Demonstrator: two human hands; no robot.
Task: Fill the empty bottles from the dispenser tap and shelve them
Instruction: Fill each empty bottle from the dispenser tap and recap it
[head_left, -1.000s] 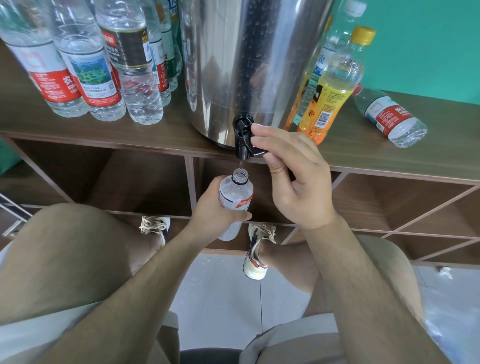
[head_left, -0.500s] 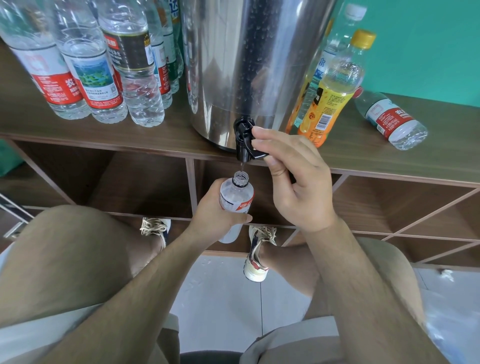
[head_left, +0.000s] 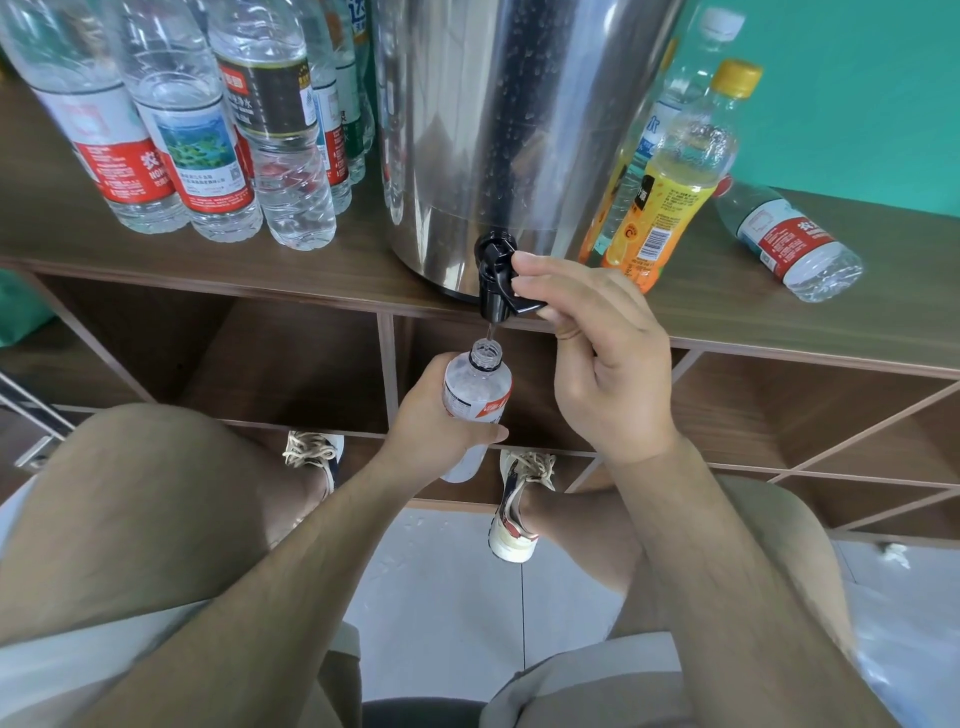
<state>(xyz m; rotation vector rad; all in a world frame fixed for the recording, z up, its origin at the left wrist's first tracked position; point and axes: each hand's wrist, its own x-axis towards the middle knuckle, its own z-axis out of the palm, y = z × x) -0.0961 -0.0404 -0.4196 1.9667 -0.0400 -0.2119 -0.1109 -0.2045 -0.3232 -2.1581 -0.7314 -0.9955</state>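
Below tap (head_left: 496, 291), just past centre toward 12 o'clock: bottle (head_left: 475, 395), open mouth under spout, left hand (head_left: 431, 426) grip clamped round it. Right hand (head_left: 597, 358) grip pinches tap lever. Thin stream falling. Hold mouth centred, bottle steady; release lever before brim.

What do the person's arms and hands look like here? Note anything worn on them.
The left hand and right hand are bare: no gloves, and no rings show. The left forearm and right forearm are bare and hairy, with no sleeve, watch or bracelet in view. The fingernails that show are short and unpainted.
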